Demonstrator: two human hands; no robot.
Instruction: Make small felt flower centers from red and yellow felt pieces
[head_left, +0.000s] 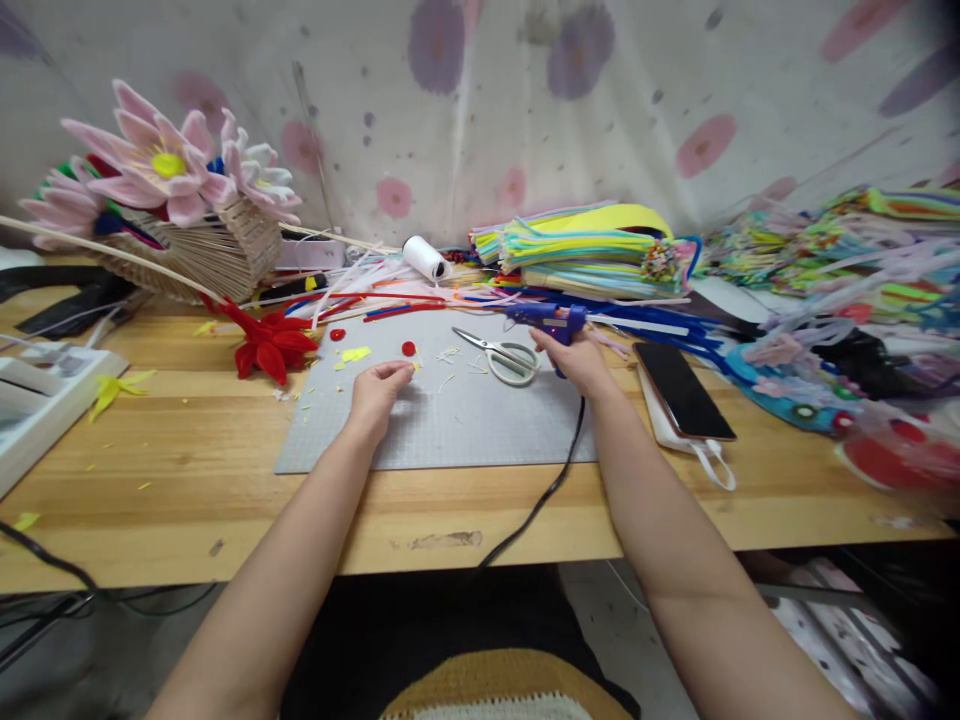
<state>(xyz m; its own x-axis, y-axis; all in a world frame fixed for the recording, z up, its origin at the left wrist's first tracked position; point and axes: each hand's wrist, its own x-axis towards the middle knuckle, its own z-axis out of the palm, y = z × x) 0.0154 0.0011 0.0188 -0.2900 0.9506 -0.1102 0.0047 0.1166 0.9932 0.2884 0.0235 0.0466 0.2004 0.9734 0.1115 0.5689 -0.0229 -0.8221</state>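
Note:
On the wooden table lies a grey cutting mat. My left hand is over its middle, thumb and fingertips pinched together on something too small to make out. Just beyond those fingertips is a small red disc; another red disc lies further left, near a yellow piece. My right hand is closed around a blue glue gun, whose nozzle points left and whose white glue stick extends to the right. Scissors lie slightly open between the hands, among small pale scraps.
A red flower and a basket of pink flowers stand left. Behind the mat are a thread spool and bundled pipe cleaners. A phone lies right. The gun's black cord hangs over the front edge.

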